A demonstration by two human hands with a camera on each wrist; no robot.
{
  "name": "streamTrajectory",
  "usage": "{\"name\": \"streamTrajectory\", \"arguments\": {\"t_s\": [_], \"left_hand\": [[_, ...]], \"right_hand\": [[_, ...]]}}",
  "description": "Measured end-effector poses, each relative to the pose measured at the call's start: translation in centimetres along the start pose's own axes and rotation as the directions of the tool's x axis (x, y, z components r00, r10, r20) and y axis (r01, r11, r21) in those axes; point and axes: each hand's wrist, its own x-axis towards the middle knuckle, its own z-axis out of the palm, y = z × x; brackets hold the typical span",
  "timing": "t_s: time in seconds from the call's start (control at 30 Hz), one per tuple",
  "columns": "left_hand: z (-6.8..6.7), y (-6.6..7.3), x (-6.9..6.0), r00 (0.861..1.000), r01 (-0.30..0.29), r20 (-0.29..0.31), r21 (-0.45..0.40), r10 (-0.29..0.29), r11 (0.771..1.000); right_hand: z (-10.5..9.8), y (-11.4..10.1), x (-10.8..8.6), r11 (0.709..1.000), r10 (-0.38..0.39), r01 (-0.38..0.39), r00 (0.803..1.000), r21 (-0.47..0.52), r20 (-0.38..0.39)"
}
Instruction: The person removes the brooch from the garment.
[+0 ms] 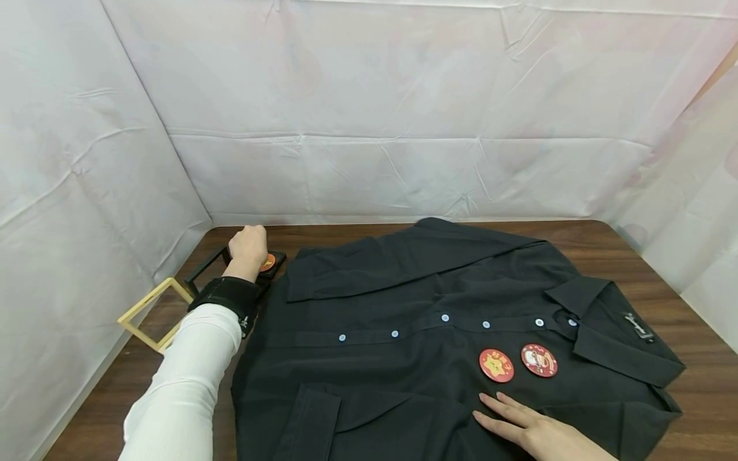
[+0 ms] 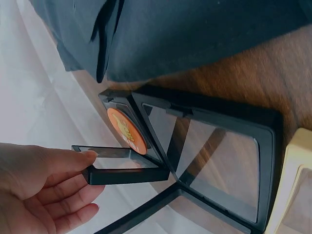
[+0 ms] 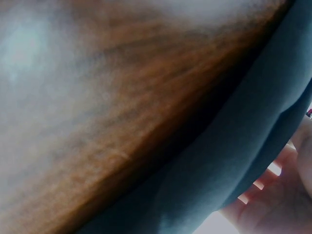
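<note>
In the left wrist view my left hand [image 2: 53, 190] pinches the raised lid [image 2: 129, 175] of a small black case between thumb and fingers. An orange round badge [image 2: 126, 130] lies in the case's other half. In the head view my left hand [image 1: 248, 250] is at the table's far left, beside the black shirt [image 1: 403, 371]. My right hand [image 1: 536, 432] rests on the shirt with fingers extended, just below two red round badges [image 1: 496, 365] [image 1: 539, 360]. The right wrist view shows only part of that hand [image 3: 273, 200] past dark cloth.
A larger black frame [image 2: 219, 105] with clear panes stands open beside the small case. The yellow frame [image 1: 141, 333] stands at the table's left edge. A small silver pin [image 1: 639, 327] is on the shirt near the collar. White cloth walls [image 1: 403, 173] border the wooden table [image 1: 582, 234].
</note>
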Motion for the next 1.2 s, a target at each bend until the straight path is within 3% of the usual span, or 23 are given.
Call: {"name": "streamTrajectory", "arguments": {"t_s": [0.57, 0.87, 1.2], "left_hand": [[0.8, 0.4, -0.2, 0.999, -0.022, -0.027, -0.026, 0.021, 0.999], [1.4, 0.7, -0.5, 0.999, -0.031, -0.034, -0.045, 0.030, 0.998], [1.7, 1.2, -1.1, 1.000, -0.026, 0.000, -0.065, 0.026, 0.998]], "right_hand": [[0.0, 0.1, 0.0, 0.999, 0.028, -0.029, 0.999, 0.015, 0.035], [-0.1, 0.0, 0.1, 1.000, 0.016, -0.016, 1.000, 0.007, 0.017], [-0.1, -0.2, 0.3, 1.000, 0.008, -0.008, 1.000, -0.024, -0.001]]}}
